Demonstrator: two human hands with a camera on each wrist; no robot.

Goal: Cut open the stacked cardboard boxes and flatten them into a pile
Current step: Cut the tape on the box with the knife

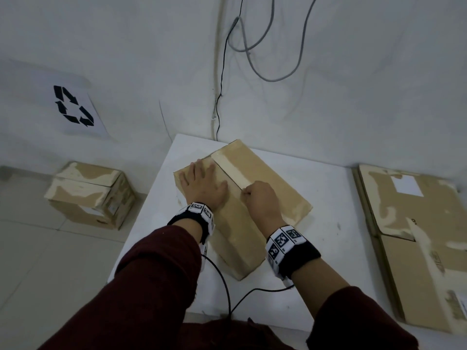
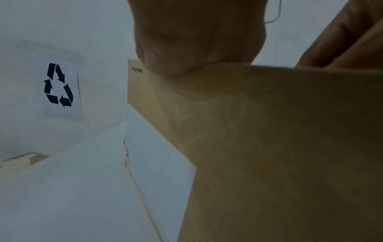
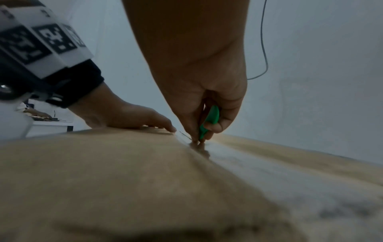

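Note:
A brown cardboard box (image 1: 267, 188) lies on the white table (image 1: 328, 236), a strip of pale tape (image 1: 232, 170) running along its top seam. My left hand (image 1: 202, 184) lies flat on the box's left half, fingers spread, pressing it down. My right hand (image 1: 260, 198) is curled round a small green cutter (image 3: 210, 121), whose tip meets the taped seam near the box's middle. The head view hides the cutter under my fist. The left wrist view shows my palm (image 2: 196, 41) on the box's top edge (image 2: 269, 131).
A taped box (image 1: 91, 195) sits on the floor to the left. Flattened cardboard (image 1: 414, 238) lies at the table's right. A recycling sign (image 1: 74, 106) hangs on the wall, and cables (image 1: 252, 46) dangle behind the table. A wrist cable (image 1: 227, 286) trails over the near table edge.

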